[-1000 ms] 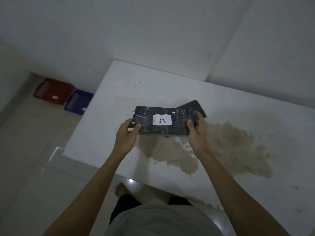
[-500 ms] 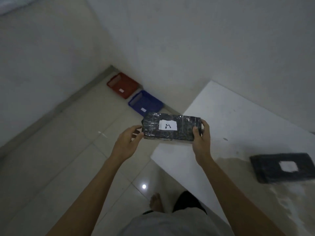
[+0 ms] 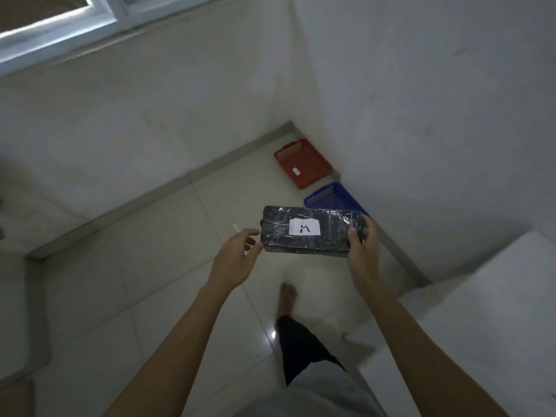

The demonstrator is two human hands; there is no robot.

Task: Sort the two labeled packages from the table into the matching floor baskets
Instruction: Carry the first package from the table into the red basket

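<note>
Between both hands, over the floor and clear of the bench, sits the black plastic-wrapped rectangular package, held level with its white paper label facing up. Label shows a hand-drawn mark, reads roughly like an "M"; kept upward probably so it can be checked against the basket tags.

Right hand clamps the package's right end, thumb on top, fingers wrapped around the far edge — this hand carries the weight. Left hand is at the left end with fingers loosely spread, fingertips just touching or just beside the corner; cannot tell if it really grips. Looks like steadying only.

Ahead on the tiled floor, against the wall, two baskets side by side: red plastic floor basket further off, with a small white tag inside, unreadable; blue plastic floor basket nearer, partly hidden behind the package. Both look empty as far as visible.

White bench corner is at right, behind the carrying line; second package not in view. One bare foot steps forward toward the baskets.

Judgement: first package in transit, nothing sorted yet. Next move needs label matched to a basket tag; tags too small to say which.
</note>
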